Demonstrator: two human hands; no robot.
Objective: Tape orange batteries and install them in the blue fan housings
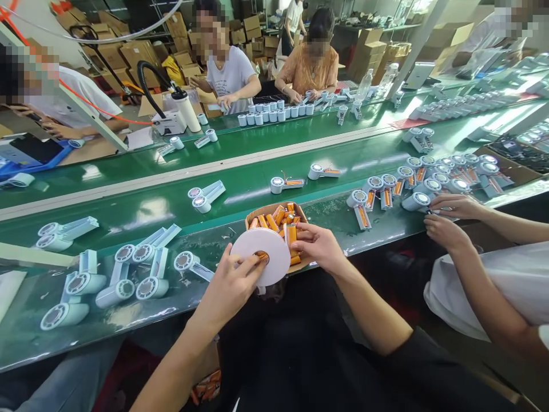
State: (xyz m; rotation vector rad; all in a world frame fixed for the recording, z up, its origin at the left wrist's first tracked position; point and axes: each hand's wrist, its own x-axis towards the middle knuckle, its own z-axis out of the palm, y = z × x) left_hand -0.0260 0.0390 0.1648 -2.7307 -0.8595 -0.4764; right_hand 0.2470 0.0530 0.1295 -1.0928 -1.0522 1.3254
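Note:
My left hand (235, 280) is closed on a flat white roll of tape (277, 266), its fingers at the roll's centre hole. With my right hand (319, 246) I pinch an orange cylindrical battery (292, 236) upright beside the roll's right edge. A white strip shows between the battery and the roll; whether it is stuck to both I cannot tell. Just behind the roll, a cardboard box (249, 216) holds many loose orange batteries (271, 222). The roll covers the box's front left part.
Pale blue fan housings (146, 286) lie on the bench at left. More housings with orange batteries (362, 206) stand at right, near a co-worker's hands (450, 223). A green conveyor belt (249, 186) runs behind, with other people seated across it.

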